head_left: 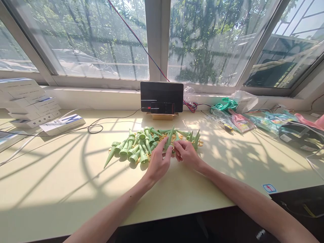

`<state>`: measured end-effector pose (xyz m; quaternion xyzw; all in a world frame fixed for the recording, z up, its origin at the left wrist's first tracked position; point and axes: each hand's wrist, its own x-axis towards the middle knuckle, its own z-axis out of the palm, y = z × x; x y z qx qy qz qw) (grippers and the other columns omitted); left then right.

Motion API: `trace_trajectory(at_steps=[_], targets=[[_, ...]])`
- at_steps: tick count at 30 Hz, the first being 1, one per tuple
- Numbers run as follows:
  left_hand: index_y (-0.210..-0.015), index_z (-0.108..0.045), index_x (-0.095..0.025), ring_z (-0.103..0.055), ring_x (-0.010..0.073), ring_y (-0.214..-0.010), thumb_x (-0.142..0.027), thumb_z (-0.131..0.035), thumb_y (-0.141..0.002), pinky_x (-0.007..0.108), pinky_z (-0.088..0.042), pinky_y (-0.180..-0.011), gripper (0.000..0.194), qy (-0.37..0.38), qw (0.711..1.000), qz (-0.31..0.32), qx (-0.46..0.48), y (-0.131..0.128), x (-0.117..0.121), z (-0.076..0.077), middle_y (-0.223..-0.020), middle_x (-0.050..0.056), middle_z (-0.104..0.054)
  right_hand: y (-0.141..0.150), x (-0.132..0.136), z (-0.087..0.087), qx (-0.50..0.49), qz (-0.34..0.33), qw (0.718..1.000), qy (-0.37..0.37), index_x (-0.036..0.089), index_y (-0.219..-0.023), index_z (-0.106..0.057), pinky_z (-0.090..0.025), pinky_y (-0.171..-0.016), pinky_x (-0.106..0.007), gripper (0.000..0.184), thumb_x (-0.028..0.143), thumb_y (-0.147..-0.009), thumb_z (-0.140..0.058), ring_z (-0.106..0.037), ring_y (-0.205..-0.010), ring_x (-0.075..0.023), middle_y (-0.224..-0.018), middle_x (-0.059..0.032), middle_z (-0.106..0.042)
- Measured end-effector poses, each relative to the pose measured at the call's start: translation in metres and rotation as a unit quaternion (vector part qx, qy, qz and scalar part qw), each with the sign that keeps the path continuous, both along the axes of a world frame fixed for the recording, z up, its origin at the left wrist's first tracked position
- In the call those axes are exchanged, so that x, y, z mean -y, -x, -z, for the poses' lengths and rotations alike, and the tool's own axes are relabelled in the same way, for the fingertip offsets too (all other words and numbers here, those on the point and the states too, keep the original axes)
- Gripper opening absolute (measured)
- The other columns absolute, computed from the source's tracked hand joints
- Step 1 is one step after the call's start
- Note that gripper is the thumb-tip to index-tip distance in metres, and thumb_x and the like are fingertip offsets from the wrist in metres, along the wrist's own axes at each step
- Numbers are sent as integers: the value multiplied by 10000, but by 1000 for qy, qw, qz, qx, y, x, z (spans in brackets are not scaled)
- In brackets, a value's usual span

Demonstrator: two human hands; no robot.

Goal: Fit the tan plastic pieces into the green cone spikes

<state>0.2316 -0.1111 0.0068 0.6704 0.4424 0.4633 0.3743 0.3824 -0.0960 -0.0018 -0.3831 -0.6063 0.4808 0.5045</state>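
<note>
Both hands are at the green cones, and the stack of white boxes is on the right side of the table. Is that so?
Not quite: the head view shows the stack of white boxes on the left side of the table. The left hand and right hand are indeed at the green cones.

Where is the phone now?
In the head view, the phone stands near the middle, in front of the larger black screen and beyond the green cones.

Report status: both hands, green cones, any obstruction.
Left hand holding a green cone. Right hand close beside it. Other green cones heaped alongside, nothing visibly blocking.
</note>
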Motion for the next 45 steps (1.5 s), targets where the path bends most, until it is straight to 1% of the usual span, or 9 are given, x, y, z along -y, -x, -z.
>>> trace_trajectory(at_steps=[2,4,8,14,21,27,30,36,45], targets=[[-1391,-524,-164,-731,251,-1019,-339,-525,-966,362,-633,-825,460,-7,1000,-8,9,0,-1,1,-1312,146,-644,0,0,0,0,3,1000,3,197,-630,-459,-359,-393,-224,483,548,-944,-569,-465,-371,-74,-513,75,-431],[-1378,-538,-174,-701,255,-1080,-331,-532,-961,358,-636,-820,446,-19,1000,-12,21,0,-3,3,-1322,143,-620,-1,-1,0,4,5,1000,6,197,-643,-468,-365,-395,-223,475,549,-946,-566,-472,-374,-76,-522,73,-444],[-1377,-544,-202,-698,213,-997,-338,-522,-969,369,-643,-822,431,-33,999,-10,30,0,-4,7,-1244,115,-594,-2,-3,3,16,4,1000,5,198,-657,-478,-365,-397,-225,474,555,-964,-537,-482,-378,-82,-518,67,-461],[-1379,-545,-221,-679,203,-988,-345,-514,-976,369,-638,-839,423,-42,999,-10,26,-1,-3,8,-1203,103,-577,-4,-5,7,35,-7,999,-1,201,-645,-466,-354,-393,-228,495,566,-977,-510,-488,-380,-86,-513,64,-455],[-1376,-550,-227,-619,244,-1150,-344,-524,-974,367,-623,-864,419,-61,998,-12,18,-2,-4,10,-1216,109,-594,-4,-5,8,23,-21,999,-16,199,-692,-503,-391,-393,-224,432,519,-983,-510,-494,-392,-88,-545,62,-470],[-1361,-552,-220,-610,251,-1174,-342,-531,-969,371,-621,-862,411,-57,998,-7,15,-2,-3,9,-1240,117,-598,-3,-2,5,6,-19,1000,-12,201,-665,-470,-393,-410,-223,412,473,-971,-516,-483,-391,-80,-540,70,-449],[-1342,-557,-221,-620,254,-1163,-342,-548,-960,378,-622,-856,401,-61,998,-6,12,-2,-2,7,-1227,118,-616,-2,0,3,-1,-13,1000,-2,203,-653,-450,-385,-414,-221,414,471,-960,-523,-473,-390,-76,-534,78,-430],[-1321,-567,-195,-681,225,-1013,-357,-579,-941,389,-625,-841,413,-61,998,-18,-5,-3,0,6,-1180,127,-659,-3,0,3,-10,-6,1000,6,203,-656,-441,-359,-416,-220,418,471,-965,-524,-444,-380,-70,-516,90,-383],[-1327,-573,-198,-668,199,-984,-340,-595,-925,352,-639,-797,427,-79,997,-16,-10,-3,0,5,-1161,111,-636,-2,0,3,-25,13,1000,10,211,-648,-408,-302,-404,-219,446,524,-933,-548,-405,-380,-69,-504,95,-336]])
